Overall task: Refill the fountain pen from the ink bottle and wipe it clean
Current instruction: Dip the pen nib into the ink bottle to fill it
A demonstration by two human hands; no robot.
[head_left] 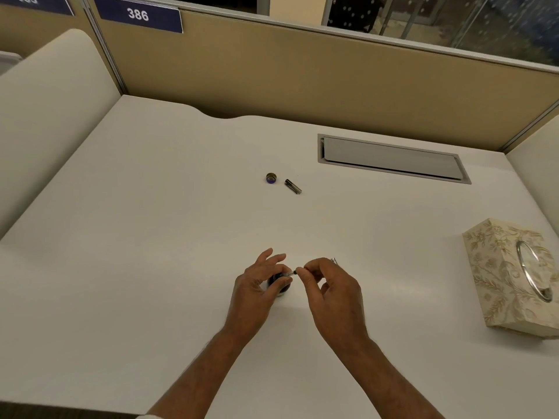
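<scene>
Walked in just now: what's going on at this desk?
A person's left hand holds a small dark ink bottle on the white desk, while the right hand pinches a slim fountain pen, its tip at the bottle's mouth. A round purple bottle cap and dark cylindrical pen part lie beyond; a floral tissue box stands right.

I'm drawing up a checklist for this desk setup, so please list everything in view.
ink bottle: one, dark, near middle of desk
fountain pen: one, dark, tip at the bottle's mouth
bottle cap: one, dark with purple, mid-desk
pen part: one, dark, right of the cap
tissue box: one, beige floral, desk's right edge
cable hatch: one, grey, far right
desk: one, white
partition: one, tan, behind desk
left hand: grips ink bottle
right hand: pinches fountain pen
</scene>
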